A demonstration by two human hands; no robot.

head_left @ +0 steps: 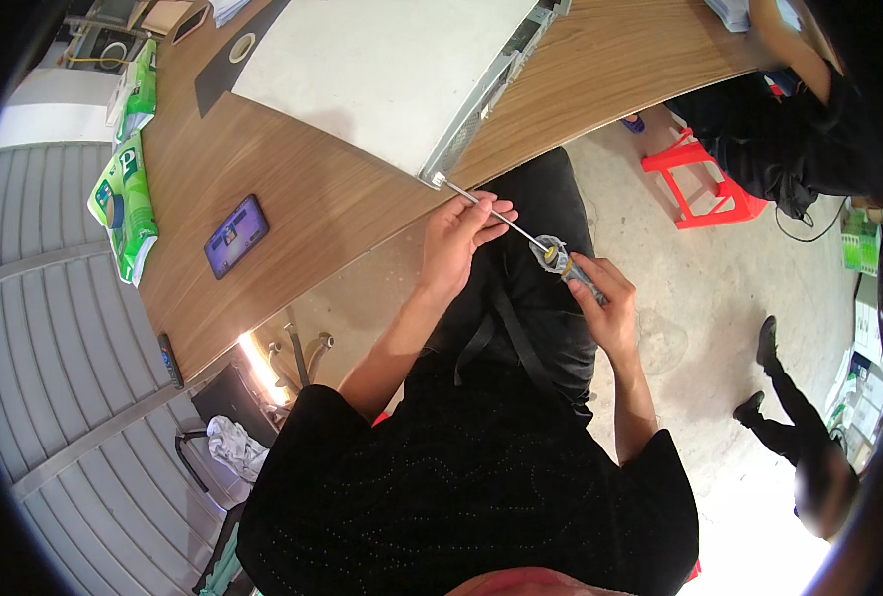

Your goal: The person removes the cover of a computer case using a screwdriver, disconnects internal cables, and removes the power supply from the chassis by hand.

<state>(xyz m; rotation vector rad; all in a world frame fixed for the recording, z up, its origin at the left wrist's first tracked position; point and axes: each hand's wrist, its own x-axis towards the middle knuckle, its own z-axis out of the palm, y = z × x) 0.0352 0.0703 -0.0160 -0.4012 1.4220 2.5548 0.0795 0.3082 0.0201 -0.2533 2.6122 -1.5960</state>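
Observation:
My right hand (pixel 601 296) grips the handle of a long screwdriver (pixel 575 274), which has a yellow band and a crumpled wrapping round its upper end. My left hand (pixel 458 233) has its fingers curled at the shaft, closer to the tip. The tip meets the corner of a metal rail (pixel 453 149) along the side of a large white panel (pixel 357 70) lying on the wooden table (pixel 312 209).
The table holds a phone (pixel 235 235), green packs (pixel 124 209), a tape roll (pixel 242 49) and a remote (pixel 170 360). A co-worker (pixel 759 139) is at the right beside a red stool (pixel 688 174). Another person's legs (pixel 789 417) show lower right.

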